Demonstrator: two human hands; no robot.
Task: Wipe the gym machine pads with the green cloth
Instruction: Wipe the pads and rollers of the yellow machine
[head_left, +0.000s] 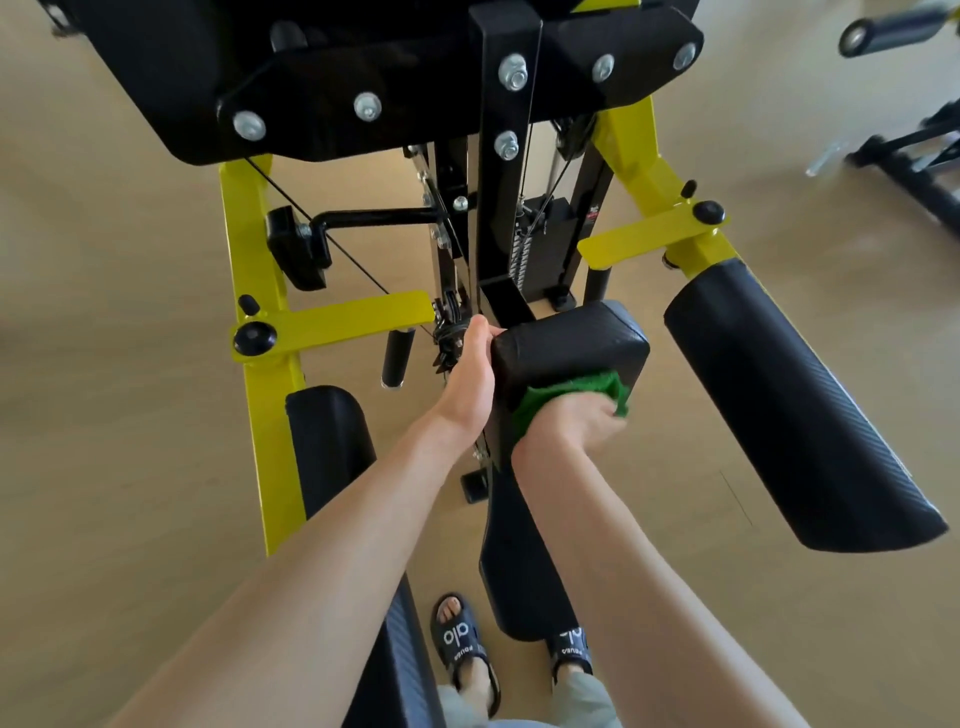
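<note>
Your right hand (571, 421), nearest you, bunches the green cloth (571, 397) in curled fingers against the centre pad (566, 348), at the pad's 5 o'clock edge. Your left hand (467, 374) grips the pad's 9 o'clock side; brace there and wipe with firm, overlapping strokes. No containers show.

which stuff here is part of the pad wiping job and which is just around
Part of the job:
green cloth, in right hand
centre pad, gripped by left hand
right arm pad
left arm pad

Just around:
yellow frame
weight stack
sandals
</note>
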